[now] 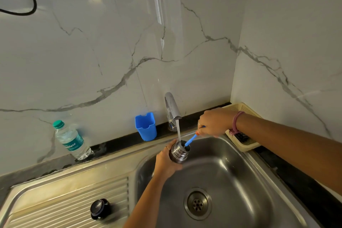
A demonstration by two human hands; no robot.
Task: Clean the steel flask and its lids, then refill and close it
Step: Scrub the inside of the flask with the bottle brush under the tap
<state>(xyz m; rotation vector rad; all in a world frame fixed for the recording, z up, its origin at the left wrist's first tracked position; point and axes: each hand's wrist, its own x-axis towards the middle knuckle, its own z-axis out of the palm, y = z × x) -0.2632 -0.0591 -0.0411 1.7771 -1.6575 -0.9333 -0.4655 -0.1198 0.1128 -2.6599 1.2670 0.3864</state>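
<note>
Steel flask (179,153) held over the sink (240,177), mouth up under the running tap (173,109); water stream falls into the open neck. Left hand (167,161) wraps the flask body from below and behind, fingers curled round it. Right hand (212,122) closed on the blue brush handle (191,139), whose lower end goes down into the mouth; bristle end hidden inside. Handling, as a judgement: rigid steel, wet and probably slick, getting heavier as it fills; the ribbed neck threads give the best purchase, so a grip just under them, as now, seems sound. Brush shaft looks thin and may flex. One dark round lid (100,208) lies on the ribbed drainboard (70,200), well apart from the flask; a second lid, if any, is not in view. Flask's lower body is covered by the left hand; its length cannot be judged. Also present: blue cup (146,126) and plastic water bottle (71,139) on the table by the wall, cream basket (246,144) partly behind the right forearm, contents unclear.
</note>
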